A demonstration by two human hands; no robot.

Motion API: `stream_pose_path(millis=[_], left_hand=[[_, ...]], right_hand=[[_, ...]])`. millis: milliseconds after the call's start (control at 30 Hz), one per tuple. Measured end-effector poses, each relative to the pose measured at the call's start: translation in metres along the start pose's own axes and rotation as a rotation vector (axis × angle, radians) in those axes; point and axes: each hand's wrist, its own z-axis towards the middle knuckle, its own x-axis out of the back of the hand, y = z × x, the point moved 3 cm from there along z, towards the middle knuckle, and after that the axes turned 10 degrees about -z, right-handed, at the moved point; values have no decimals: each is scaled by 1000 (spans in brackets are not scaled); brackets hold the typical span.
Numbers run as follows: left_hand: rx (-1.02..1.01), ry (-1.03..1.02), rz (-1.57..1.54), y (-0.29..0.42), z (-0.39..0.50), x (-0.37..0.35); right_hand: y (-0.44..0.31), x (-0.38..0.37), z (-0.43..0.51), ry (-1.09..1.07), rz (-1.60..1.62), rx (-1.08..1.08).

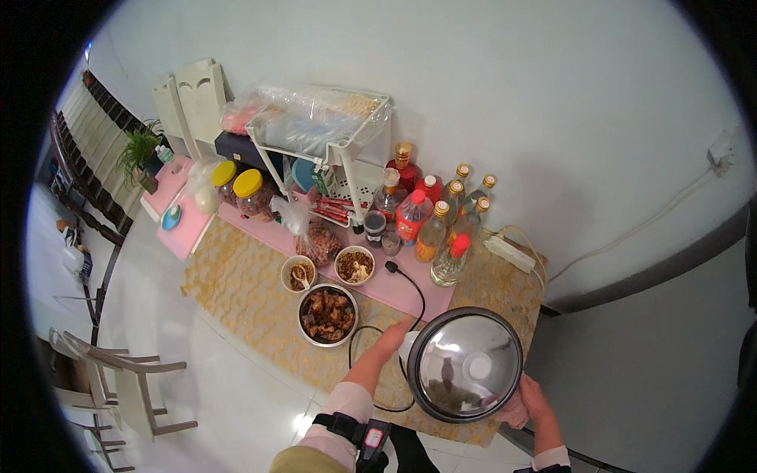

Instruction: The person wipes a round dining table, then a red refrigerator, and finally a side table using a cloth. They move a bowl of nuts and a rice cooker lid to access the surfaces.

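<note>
A round pot (413,378) with a dark rim and a shiny metal lid (458,358) stands at the near right end of a patterned tabletop. My left hand (393,339) grips a white handle (407,347) on the pot's left side, its fingertips partly hidden. Around a pink cloth (513,412) my right hand (533,397) is closed, pressed to the pot's right side. A black power cord (423,295) loops beside my left arm, its plug lying loose. Left of the pot is a metal bowl (326,316) of browned food pieces.
Two small bowls of sauce, a left one (299,274) with a white spoon and a right one (355,265), sit behind the metal bowl. Several bottles (449,260) crowd the pink mat near a white rack (346,148). A power strip (510,254) lies by the wall.
</note>
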Motion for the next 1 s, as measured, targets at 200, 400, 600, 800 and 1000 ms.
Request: stream_pose_path(millis=[200,400,600,800,1000], left_hand=[[161,-102,-76,4,8,0],[112,-44,-415,-2,2,-13],[53,-73,-469,7,-20,-24],[-6,7,-411,2,-41,-36],[-81,-15,-379,-11,-86,-57]], right_hand=[[-9,-4,2,15,-14,53],[-17,-7,-5,95,15,111],[-3,-17,0,133,151,165],[25,-15,-12,147,174,164],[45,1,-43,208,234,132]])
